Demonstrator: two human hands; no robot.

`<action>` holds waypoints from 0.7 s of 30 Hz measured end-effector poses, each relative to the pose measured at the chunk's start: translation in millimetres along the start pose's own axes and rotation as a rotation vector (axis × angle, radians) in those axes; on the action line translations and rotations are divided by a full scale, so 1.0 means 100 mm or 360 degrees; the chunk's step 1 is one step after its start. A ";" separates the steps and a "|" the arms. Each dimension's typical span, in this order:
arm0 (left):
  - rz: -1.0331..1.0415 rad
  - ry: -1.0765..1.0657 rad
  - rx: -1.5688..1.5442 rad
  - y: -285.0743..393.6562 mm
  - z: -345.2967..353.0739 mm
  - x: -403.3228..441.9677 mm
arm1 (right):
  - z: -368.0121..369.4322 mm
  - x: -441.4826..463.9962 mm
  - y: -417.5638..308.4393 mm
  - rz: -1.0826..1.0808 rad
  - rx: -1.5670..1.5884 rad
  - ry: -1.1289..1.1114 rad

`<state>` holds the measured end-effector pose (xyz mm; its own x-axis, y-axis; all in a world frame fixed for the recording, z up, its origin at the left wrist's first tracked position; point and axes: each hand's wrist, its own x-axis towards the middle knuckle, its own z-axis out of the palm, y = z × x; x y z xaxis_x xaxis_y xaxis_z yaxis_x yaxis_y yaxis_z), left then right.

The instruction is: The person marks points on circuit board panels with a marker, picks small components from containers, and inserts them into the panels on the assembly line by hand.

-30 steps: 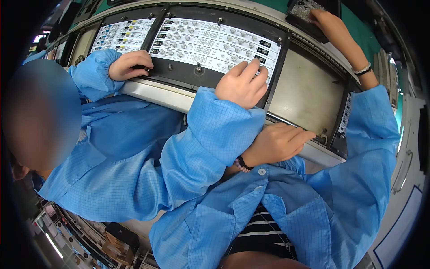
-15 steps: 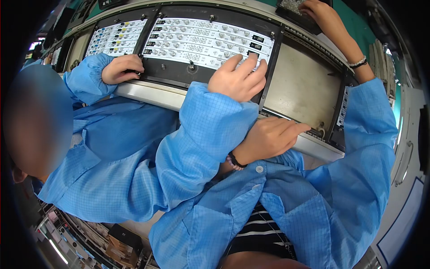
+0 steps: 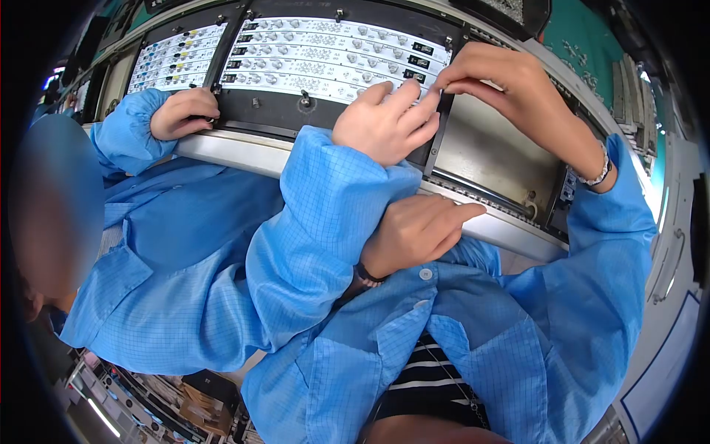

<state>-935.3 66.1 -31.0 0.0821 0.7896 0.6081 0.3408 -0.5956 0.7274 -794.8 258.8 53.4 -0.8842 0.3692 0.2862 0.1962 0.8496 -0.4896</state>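
Note:
My right hand is at the right end of the white circuit boards, thumb and fingertips pinched together; whatever is between them is too small to make out. Just left of it, a co-worker's hand reaches over the lower right corner of the boards, fingertips close to mine. The boards lie in rows in a black frame. Below, my left hand lies at the front metal rail, index finger stretched to the right and nothing visible in it.
The co-worker's other hand holds the frame's left side, and their sleeve crosses in front of my left forearm. A black tray of small parts stands at the back. Small pieces lie scattered on the green mat. Another board panel sits farther left.
My right hand has come from the parts tray down to the right end of the boards. The frame with its boards, the co-worker's hands and my left hand have shifted slightly left in view.

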 end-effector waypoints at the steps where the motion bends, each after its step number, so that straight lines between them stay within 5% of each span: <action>1: -0.0011 -0.0031 -0.0028 0.02 0.03 -0.05 | 0.00 0.00 -0.06 0.0031 0.0034 0.0000; 8: -0.0375 -0.0059 -0.0266 0.04 -0.13 -0.12 | 0.01 0.05 -0.16 0.0124 0.0104 -0.0024; 13: -0.0799 0.0490 -0.1455 0.11 -0.19 -0.06 | 0.05 0.06 -0.16 0.0072 0.0077 0.0052; 21: -0.0694 0.0746 -0.1175 0.14 -0.21 0.02 | 0.00 -0.03 -0.01 0.0179 0.0092 -0.0021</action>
<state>-950.5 56.6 -12.7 -0.3471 0.9190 0.1868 -0.4324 -0.3336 0.8377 -792.3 256.9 52.6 -0.8637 0.4555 0.2159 0.2700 0.7797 -0.5650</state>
